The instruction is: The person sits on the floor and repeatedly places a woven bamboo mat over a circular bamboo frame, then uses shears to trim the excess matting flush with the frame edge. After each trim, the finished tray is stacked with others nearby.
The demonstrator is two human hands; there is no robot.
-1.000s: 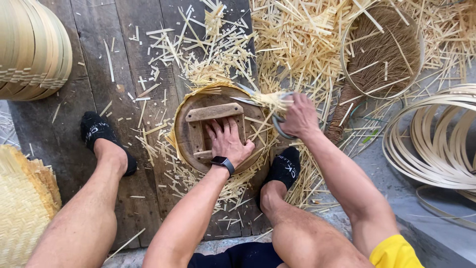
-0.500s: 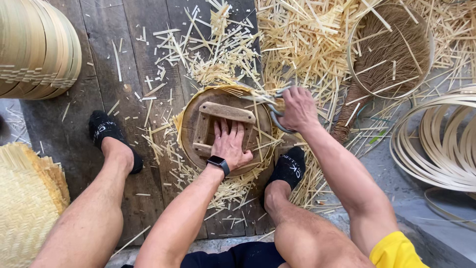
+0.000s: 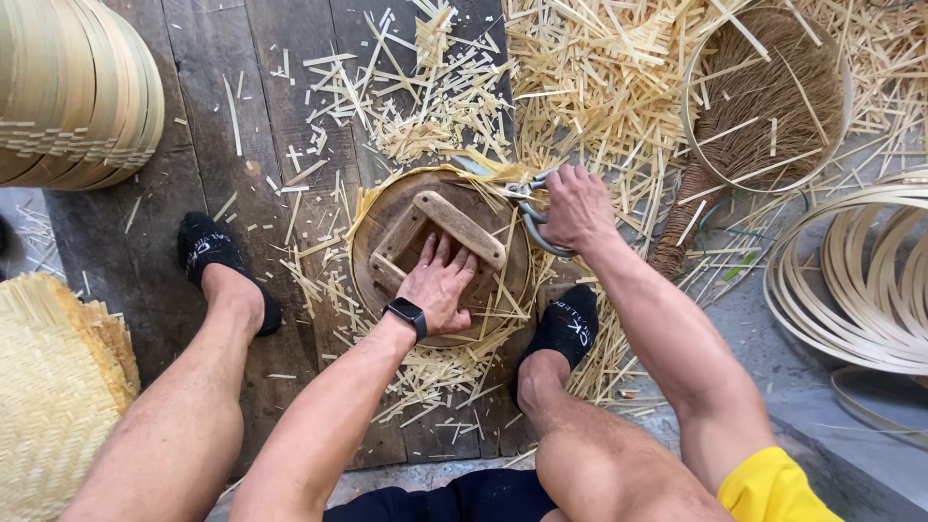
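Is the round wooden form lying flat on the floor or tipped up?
Flat. The round wooden form lies face-up on the floor planks, the left hand spread on it, beside its crossbar handle.

From my remote seat I see dark wooden floorboards (image 3: 198, 145) strewn with pale bamboo offcuts (image 3: 599, 87), thickest at the far right. At the far left sits a stack of round bamboo rims (image 3: 72, 92), and nearer on the left lies a pile of flat woven mats (image 3: 53, 396). Far right, a brown fibre brush (image 3: 764, 97) lies inside a thin bamboo hoop (image 3: 688, 106). At the right edge, coiled bamboo strips (image 3: 870, 271) rest on a grey concrete floor (image 3: 764, 358). I cannot tell what the small green scrap near the coils is.
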